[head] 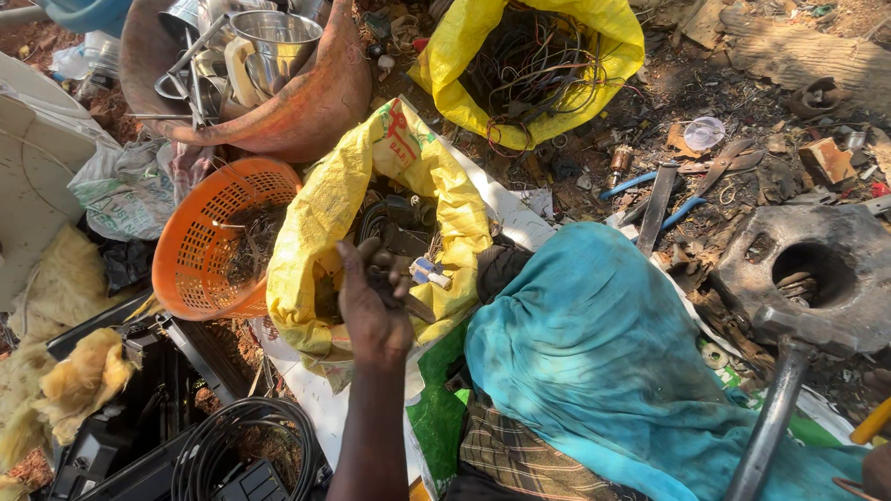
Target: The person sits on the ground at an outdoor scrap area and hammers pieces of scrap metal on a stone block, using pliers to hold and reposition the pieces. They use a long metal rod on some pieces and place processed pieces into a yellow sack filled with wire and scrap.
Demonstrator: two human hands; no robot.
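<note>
Bare, littered ground in sunlight lies under everything, strewn with scrap metal and wire. At the centre the left hand (371,311) reaches forward over the mouth of a yellow sack (329,209), its fingers curled shut around a small dark piece of scrap (385,276); what exactly the piece is cannot be made out. Just beside the fingers, inside the sack's opening, sits a small blue and white part (427,272) among dark cables. The right hand (877,468) shows only as a sliver at the lower right corner, and whether it is spread or closed cannot be told.

Touching the sack on its left is an orange plastic basket (195,250) holding thin wire bits. Behind it stands a large rusty bowl (306,107) filled with steel cups and utensils. A second yellow sack (575,56) full of tangled wires lies farther back. Turquoise cloth (594,353) covers the person's lap to the right of the arm. Well to the right, a hammer (789,371) rests against a grey stone block with a hole (817,264). A coil of black cable (241,445) lies at lower left.
</note>
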